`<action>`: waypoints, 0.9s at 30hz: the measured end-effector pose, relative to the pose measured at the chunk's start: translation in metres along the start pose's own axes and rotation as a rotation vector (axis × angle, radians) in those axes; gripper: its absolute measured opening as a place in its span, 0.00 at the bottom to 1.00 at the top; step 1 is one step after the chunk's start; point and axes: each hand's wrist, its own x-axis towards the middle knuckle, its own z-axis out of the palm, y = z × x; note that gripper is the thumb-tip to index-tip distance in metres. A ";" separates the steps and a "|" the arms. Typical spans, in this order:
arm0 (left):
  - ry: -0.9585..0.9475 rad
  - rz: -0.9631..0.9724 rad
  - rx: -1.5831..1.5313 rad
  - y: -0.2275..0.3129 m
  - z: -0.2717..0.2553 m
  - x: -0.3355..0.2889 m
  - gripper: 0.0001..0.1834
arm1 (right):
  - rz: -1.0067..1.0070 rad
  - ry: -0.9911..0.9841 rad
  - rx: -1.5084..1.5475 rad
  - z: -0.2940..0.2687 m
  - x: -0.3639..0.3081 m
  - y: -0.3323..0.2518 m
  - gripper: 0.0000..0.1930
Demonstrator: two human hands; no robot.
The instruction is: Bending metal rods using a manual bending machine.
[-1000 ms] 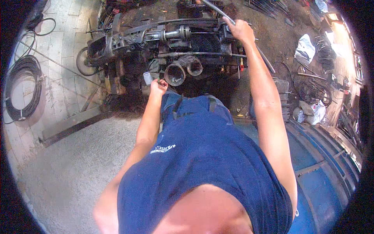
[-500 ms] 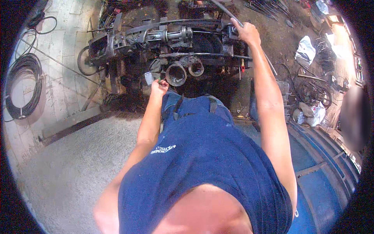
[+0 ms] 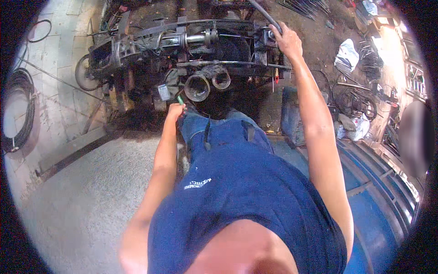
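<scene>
A dark metal bar (image 3: 266,14) slants in from the top edge, and my right hand (image 3: 290,42) is closed round it at the far right end of a black, greasy machine (image 3: 175,55). Low at the machine's near side, my left hand (image 3: 175,111) is closed on a short green handle (image 3: 180,99); where the handle leads at its far end is hard to make out. Just right of the handle are a large round metal cup (image 3: 197,87) and a smaller cup (image 3: 221,80). A small pale box (image 3: 163,92) sits left of the handle. A bright metal shaft (image 3: 194,39) runs along the machine.
A coil of black cable (image 3: 22,112) lies on the pale paving at left. At right are a white bag (image 3: 346,55), coiled wire (image 3: 360,101), thin rods (image 3: 372,61) and blue metal panels (image 3: 365,192). A stack of flat sheets (image 3: 294,116) stands by my right forearm.
My left hand has drawn back slightly toward me and left, with more of the green handle showing. My right hand stays on the bar; its lower end no longer shows. The view has shifted slightly.
</scene>
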 end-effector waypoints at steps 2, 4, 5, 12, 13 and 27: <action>0.144 0.115 0.252 -0.007 0.015 0.005 0.15 | -0.038 0.007 -0.009 0.002 0.001 0.002 0.30; 0.277 0.130 0.424 -0.010 0.028 0.012 0.18 | -0.048 0.000 -0.079 0.006 0.003 0.005 0.29; 0.265 0.130 0.417 -0.010 0.032 0.015 0.18 | -0.048 -0.002 -0.092 0.008 0.004 0.005 0.29; 0.299 -0.005 0.300 -0.009 0.025 0.014 0.19 | -0.076 -0.009 -0.157 0.011 0.005 -0.004 0.28; 0.322 0.060 0.343 0.005 0.026 -0.006 0.20 | -0.081 -0.005 -0.140 0.010 0.003 0.003 0.28; 0.614 0.541 0.106 0.058 -0.039 -0.121 0.22 | -0.068 -0.089 -0.101 -0.014 0.006 0.033 0.30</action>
